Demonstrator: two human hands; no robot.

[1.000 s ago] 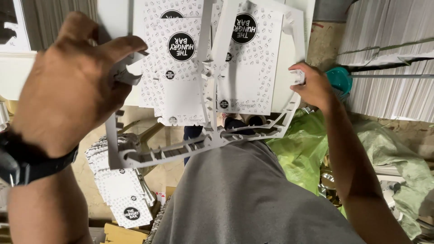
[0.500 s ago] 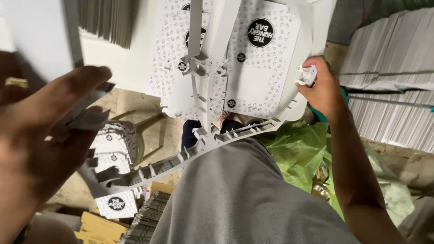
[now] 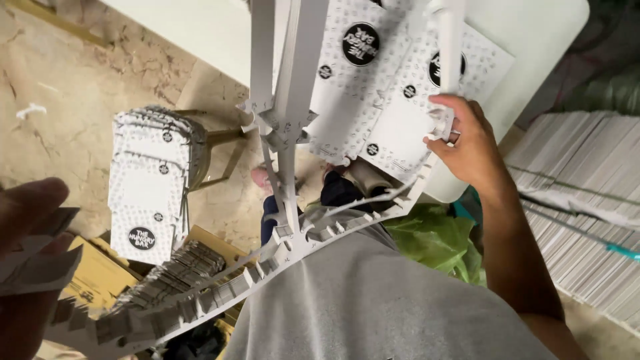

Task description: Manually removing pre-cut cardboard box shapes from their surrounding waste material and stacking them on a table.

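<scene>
the right hand (image 3: 467, 143) pinches the far edge of a white die-cut card sheet (image 3: 400, 87) lying on the white bench (image 3: 533, 60). the left hand (image 3: 30, 267), blurred at the near corner, grips the toothed scrap frame (image 3: 280, 253) that stands partly lifted off the sheet and runs across the grey shirt (image 3: 373, 300). so the stripping looks partway done: a pile of finished blanks (image 3: 150, 180) sits on a stool, and stacked sheets (image 3: 580, 200) wait at the right.
</scene>
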